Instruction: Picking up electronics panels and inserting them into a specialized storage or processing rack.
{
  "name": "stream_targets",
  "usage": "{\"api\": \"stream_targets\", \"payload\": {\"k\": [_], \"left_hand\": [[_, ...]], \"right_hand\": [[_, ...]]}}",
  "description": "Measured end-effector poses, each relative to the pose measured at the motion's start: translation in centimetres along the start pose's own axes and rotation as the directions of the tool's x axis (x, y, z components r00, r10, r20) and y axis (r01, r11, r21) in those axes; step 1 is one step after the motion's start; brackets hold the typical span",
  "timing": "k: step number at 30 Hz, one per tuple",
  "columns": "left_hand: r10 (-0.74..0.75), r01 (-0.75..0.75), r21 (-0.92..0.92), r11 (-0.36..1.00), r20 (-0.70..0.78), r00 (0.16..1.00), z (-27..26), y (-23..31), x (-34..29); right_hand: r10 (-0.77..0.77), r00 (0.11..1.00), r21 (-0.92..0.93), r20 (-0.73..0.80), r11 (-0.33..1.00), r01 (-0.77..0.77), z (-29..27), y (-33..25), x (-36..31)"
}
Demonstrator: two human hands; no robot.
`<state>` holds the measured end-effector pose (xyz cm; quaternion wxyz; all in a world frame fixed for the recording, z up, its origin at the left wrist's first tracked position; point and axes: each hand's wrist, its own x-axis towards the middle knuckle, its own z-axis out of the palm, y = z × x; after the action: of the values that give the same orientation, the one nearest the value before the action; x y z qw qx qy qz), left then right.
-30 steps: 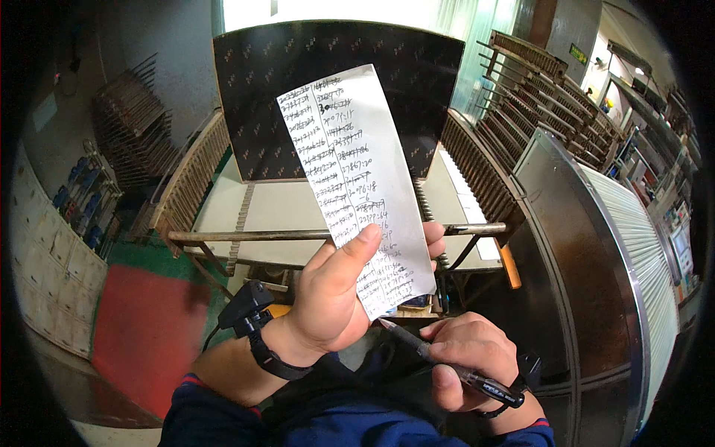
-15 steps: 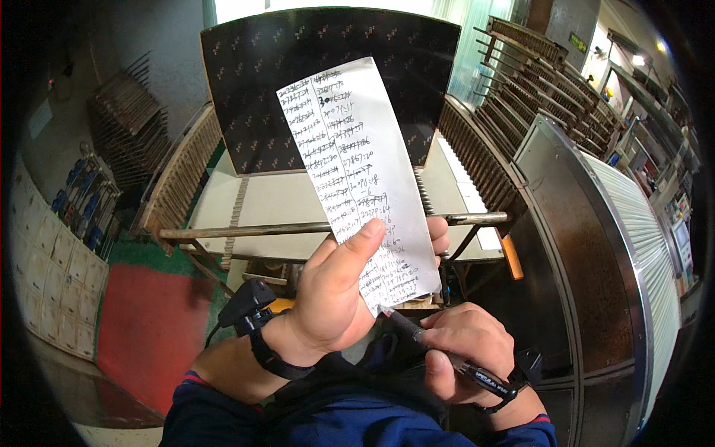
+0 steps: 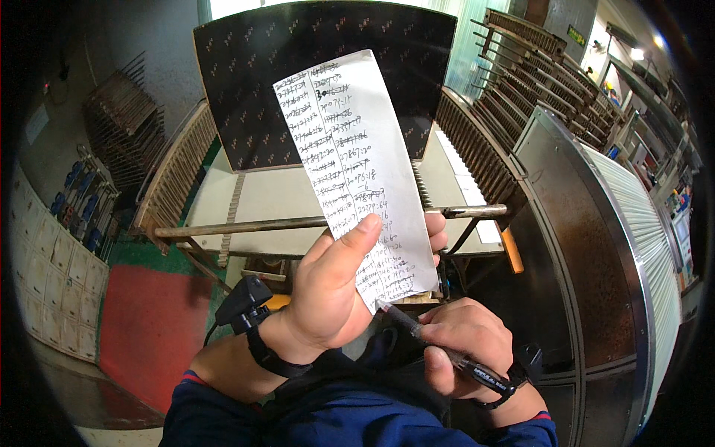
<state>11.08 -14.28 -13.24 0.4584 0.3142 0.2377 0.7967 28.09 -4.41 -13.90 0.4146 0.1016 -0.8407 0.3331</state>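
My left hand [image 3: 328,287] is closed around a long white sheet of paper [image 3: 398,179], thumb across its front and fingertips showing past its right edge. Two columns of handwriting cover the sheet, many entries crossed out. In my right hand [image 3: 469,343] is a dark pen [image 3: 402,319], its tip at the lower left corner of the paper. Whether the tip presses on the sheet I cannot tell. Both wrists wear black straps with small black devices.
Beyond the paper stands a slotted rack [image 3: 477,141] with a metal bar [image 3: 246,226] across its front and a large black speckled panel [image 3: 238,97] upright in it. A metal-framed cabinet [image 3: 596,246] rises at right. Lockers [image 3: 56,283] and a red floor patch [image 3: 141,328] lie left.
The paper and my left hand sit slightly higher and further left in view, with the background shifting similarly. The pen tip stays at the paper's lower corner.
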Motion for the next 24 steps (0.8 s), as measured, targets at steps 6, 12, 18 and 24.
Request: {"api": "stream_targets", "payload": {"k": [6, 12, 18, 24], "left_hand": [[-0.012, 0.012, -0.014, 1.0, -0.001, 1.0, -0.3, -0.1, 0.1], [-0.009, 0.009, -0.018, 1.0, -0.029, 1.0, -0.9, 0.0, 0.1], [0.002, 0.004, 0.075, 0.997, -0.074, 0.997, -1.6, -0.4, -0.3], [0.003, 0.062, 0.309, 0.949, -0.205, 0.979, -4.4, -2.5, -4.3]], "right_hand": [[-0.061, 0.997, 0.05, -0.035, 0.997, 0.063, -1.1, -0.7, -1.1], [0.009, 0.872, -0.122, -0.49, 0.989, -0.079, -3.6, 2.3, -6.8], [0.332, 0.826, -0.245, -0.455, 0.845, -0.475, -10.3, 10.1, -9.7], [0.329, 0.9, -0.508, -0.287, 0.744, -0.434, -12.3, 17.7, -7.3]]}}
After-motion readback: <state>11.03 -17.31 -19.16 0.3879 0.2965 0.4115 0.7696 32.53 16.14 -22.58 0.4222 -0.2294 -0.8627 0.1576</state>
